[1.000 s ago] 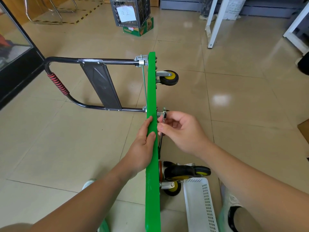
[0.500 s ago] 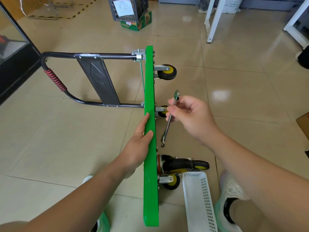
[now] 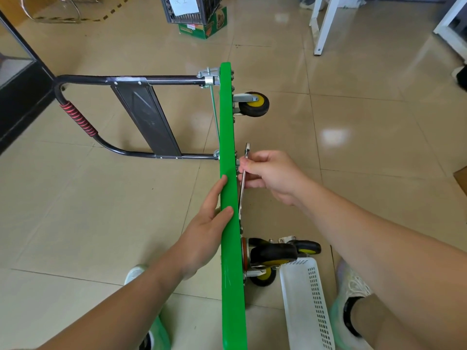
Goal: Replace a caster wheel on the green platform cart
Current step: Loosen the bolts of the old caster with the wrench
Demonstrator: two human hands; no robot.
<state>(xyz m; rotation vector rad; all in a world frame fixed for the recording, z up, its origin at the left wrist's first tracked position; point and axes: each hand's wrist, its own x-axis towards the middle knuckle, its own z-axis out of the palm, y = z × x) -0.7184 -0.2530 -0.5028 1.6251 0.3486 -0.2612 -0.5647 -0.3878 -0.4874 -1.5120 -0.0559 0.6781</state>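
Left hand [image 3: 209,221] flat, open, steadying upended green platform cart [image 3: 228,173]. Right hand [image 3: 271,176] closed round wrench [image 3: 243,183], working caster bolts; next needs jaw seated squarely.

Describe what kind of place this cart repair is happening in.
Probably an indoor office or storeroom, not a proper workshop: glossy beige floor tiles, white table legs, and a dark crate on a green carton. The green cart stands on edge.

Beige tiled floor [image 3: 353,198], green cart [image 3: 228,147] on edge, white basket [image 3: 305,311], possibly loose wheels [image 3: 274,253]
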